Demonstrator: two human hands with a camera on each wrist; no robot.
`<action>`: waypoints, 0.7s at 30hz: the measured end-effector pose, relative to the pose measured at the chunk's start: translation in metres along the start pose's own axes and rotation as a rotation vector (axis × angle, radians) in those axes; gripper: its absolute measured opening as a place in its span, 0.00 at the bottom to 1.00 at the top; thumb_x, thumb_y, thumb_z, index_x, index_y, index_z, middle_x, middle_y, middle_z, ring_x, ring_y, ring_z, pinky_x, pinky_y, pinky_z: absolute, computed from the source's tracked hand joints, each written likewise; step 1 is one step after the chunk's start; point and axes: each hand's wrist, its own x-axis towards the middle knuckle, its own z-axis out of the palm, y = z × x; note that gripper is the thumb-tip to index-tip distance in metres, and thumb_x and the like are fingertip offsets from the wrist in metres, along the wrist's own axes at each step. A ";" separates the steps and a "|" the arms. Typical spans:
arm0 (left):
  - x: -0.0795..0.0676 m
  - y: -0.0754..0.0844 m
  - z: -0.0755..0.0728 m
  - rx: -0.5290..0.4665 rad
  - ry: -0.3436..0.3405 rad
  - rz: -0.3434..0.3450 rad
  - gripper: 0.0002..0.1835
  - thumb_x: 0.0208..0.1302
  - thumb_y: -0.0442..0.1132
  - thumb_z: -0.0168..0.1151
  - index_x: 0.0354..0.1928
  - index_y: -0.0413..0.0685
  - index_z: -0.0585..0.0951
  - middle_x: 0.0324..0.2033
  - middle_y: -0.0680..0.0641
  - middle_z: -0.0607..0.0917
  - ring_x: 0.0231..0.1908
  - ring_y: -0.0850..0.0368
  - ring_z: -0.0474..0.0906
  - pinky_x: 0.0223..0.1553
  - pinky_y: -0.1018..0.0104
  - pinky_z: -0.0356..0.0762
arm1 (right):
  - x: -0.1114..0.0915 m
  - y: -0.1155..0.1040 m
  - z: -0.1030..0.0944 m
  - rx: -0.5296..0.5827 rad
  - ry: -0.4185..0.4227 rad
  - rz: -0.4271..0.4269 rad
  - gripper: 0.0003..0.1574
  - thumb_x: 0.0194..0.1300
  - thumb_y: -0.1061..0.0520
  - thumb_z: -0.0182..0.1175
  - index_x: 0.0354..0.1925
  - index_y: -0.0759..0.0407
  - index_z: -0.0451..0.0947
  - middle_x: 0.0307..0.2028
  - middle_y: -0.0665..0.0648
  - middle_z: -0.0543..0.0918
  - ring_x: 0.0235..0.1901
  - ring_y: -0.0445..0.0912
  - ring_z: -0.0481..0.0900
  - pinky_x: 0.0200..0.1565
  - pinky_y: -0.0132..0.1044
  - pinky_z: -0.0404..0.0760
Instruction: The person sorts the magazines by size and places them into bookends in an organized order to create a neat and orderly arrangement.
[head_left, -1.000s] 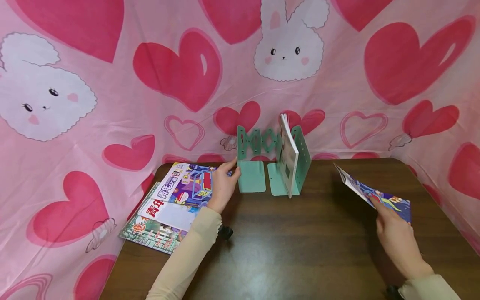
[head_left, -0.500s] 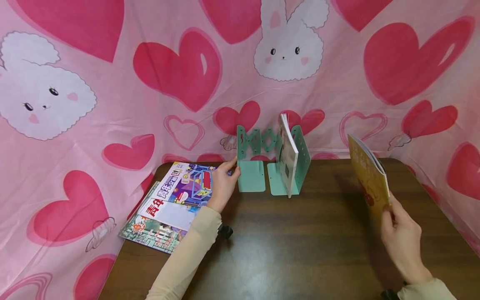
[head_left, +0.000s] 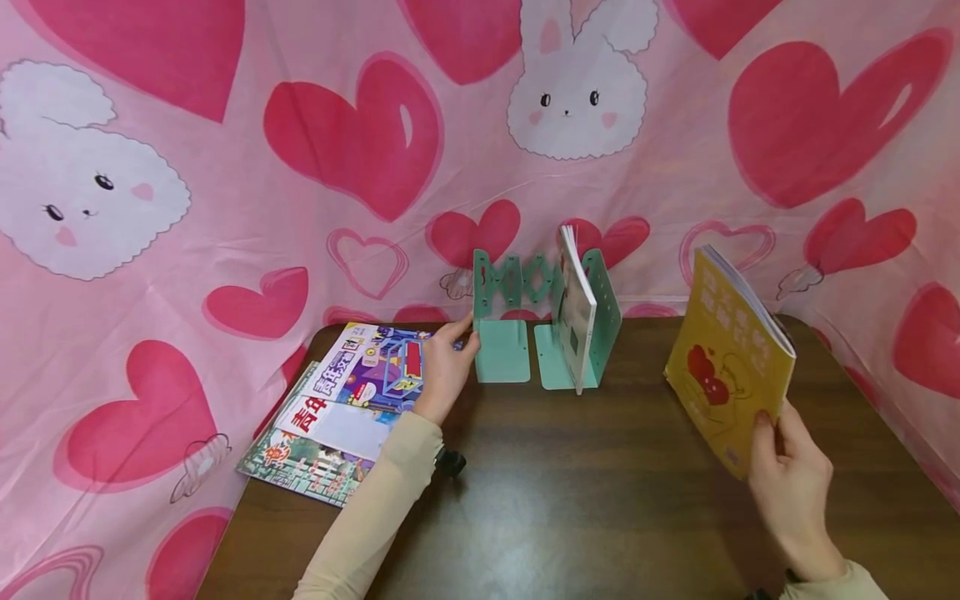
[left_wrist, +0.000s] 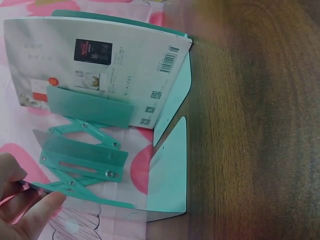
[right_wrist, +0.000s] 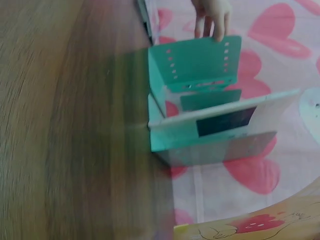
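We see a pink cloth (head_left: 480,150) printed with hearts and rabbits filling the upper part of the head view. Below it spreads a dark wooden counter (head_left: 570,492). At the left of the frame we find overlapping magazines (head_left: 375,367) lying flat on it, partly covered by the left arm. Near the centre stands a green bookend (head_left: 502,354), its plates joined by crossed arms. We see a yellow book (head_left: 727,358) at the right of the frame, upright and tilted, its red-figured cover turned towards the left; we cannot tell whether its bottom edge touches the counter. A pale book (head_left: 581,325) stands on edge between the bookend's middle and right plates, leaning slightly.

At the lower right, the right hand (head_left: 791,479) grips the yellow book by its lower right part. Its thumb (head_left: 763,433) lies on the yellow cover, while its fingers pass behind and are partly hidden from us, clamping the book between them. At the centre, the left hand (head_left: 448,373) pinches the edge of the bookend's left plate; in the left wrist view we see its fingers (left_wrist: 42,215) on that edge, at the lower left.
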 end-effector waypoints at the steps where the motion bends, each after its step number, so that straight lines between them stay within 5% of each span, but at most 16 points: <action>1: 0.000 0.000 0.000 -0.004 -0.006 -0.005 0.21 0.68 0.34 0.69 0.62 0.41 0.84 0.51 0.41 0.90 0.50 0.46 0.87 0.53 0.50 0.85 | -0.001 -0.003 0.000 0.003 -0.002 0.003 0.22 0.73 0.65 0.57 0.62 0.60 0.83 0.41 0.15 0.76 0.34 0.19 0.74 0.35 0.12 0.68; 21: -0.001 0.004 -0.002 -0.016 -0.033 -0.031 0.22 0.70 0.35 0.68 0.64 0.40 0.82 0.54 0.40 0.88 0.52 0.45 0.86 0.55 0.50 0.84 | -0.023 -0.046 -0.006 0.090 -0.068 0.122 0.15 0.75 0.66 0.57 0.56 0.66 0.84 0.38 0.23 0.82 0.35 0.23 0.79 0.36 0.14 0.73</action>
